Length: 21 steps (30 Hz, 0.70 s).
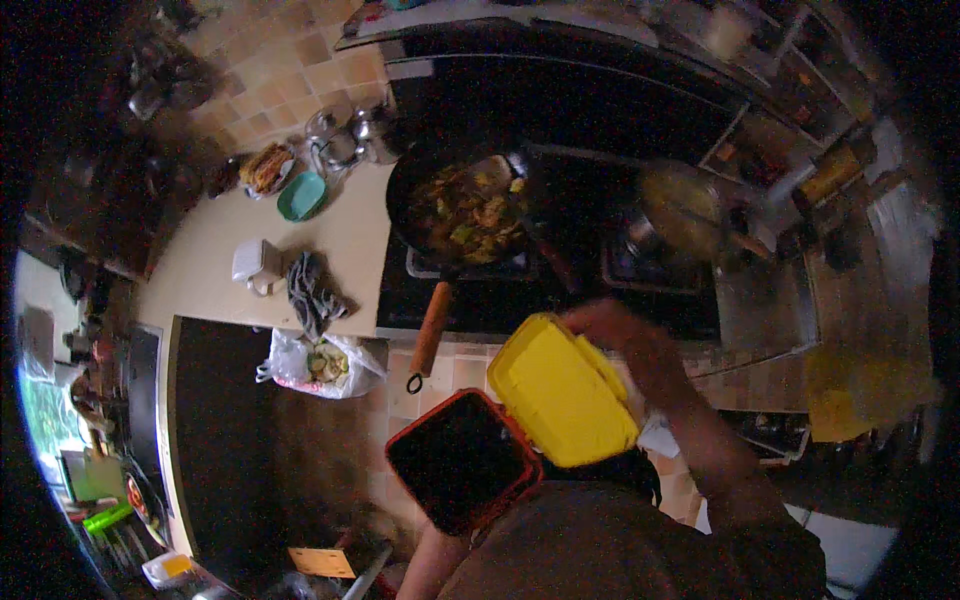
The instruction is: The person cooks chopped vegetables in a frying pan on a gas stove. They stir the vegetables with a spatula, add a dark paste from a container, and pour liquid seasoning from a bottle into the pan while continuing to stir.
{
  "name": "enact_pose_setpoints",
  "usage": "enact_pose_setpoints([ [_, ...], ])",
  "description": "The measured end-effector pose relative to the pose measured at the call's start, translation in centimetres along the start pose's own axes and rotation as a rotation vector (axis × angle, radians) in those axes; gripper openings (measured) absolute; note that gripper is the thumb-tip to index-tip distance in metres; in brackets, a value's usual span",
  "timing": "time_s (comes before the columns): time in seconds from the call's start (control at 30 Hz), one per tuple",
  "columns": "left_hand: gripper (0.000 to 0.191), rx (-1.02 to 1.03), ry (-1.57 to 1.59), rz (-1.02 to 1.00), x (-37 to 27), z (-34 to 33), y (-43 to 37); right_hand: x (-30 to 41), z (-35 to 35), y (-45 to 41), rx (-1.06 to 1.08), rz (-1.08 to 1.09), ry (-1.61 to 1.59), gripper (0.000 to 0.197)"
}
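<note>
A square container with a red rim (393,444) and a dark interior is tilted in front of my body. My left hand (441,541) holds it from below and is mostly hidden behind it. My right hand (600,319) grips the upper edge of a yellow plastic lid (562,390), whose broad face is turned up. Lid and container meet along one side; whether a hinge joins them I cannot tell. What lies in the dark container cannot be made out. Beyond them, a wok (394,214) of cooked food (472,214) sits on the stove, its wooden handle (433,322) pointing towards me.
Right of the wok stands a blurred pan (679,206) on another burner. On the left counter are a white mug (252,262), a grey cloth (313,292) and a turquoise bowl (302,196). A white plastic bag (289,364) with scraps hangs at the counter edge.
</note>
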State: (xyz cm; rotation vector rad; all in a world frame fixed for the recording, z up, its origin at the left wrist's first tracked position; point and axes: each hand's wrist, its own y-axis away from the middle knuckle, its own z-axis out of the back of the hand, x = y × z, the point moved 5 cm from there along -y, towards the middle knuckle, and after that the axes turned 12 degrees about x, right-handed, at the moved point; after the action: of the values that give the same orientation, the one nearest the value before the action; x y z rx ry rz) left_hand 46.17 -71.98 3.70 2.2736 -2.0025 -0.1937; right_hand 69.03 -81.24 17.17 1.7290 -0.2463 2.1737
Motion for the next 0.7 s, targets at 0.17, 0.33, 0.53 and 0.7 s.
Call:
enact_pose_setpoints([
  [0.17,0.059,0.059,-0.125,0.137,2.6,-2.7,-6.0,3.0,-3.5,3.7,0.266,0.529,0.618,0.054],
  [0.33,0.062,0.096,-0.183,0.252,8.1,-3.9,-11.2,1.1,0.7,7.3,0.163,0.355,0.750,0.052],
  [0.53,0.067,0.096,-0.188,0.340,15.4,-4.1,-15.9,-1.3,10.8,12.1,0.110,0.328,0.567,0.096],
  [0.7,0.074,0.070,-0.281,0.493,23.1,-5.4,-21.7,-4.7,18.4,16.6,0.223,0.116,0.598,0.106],
])
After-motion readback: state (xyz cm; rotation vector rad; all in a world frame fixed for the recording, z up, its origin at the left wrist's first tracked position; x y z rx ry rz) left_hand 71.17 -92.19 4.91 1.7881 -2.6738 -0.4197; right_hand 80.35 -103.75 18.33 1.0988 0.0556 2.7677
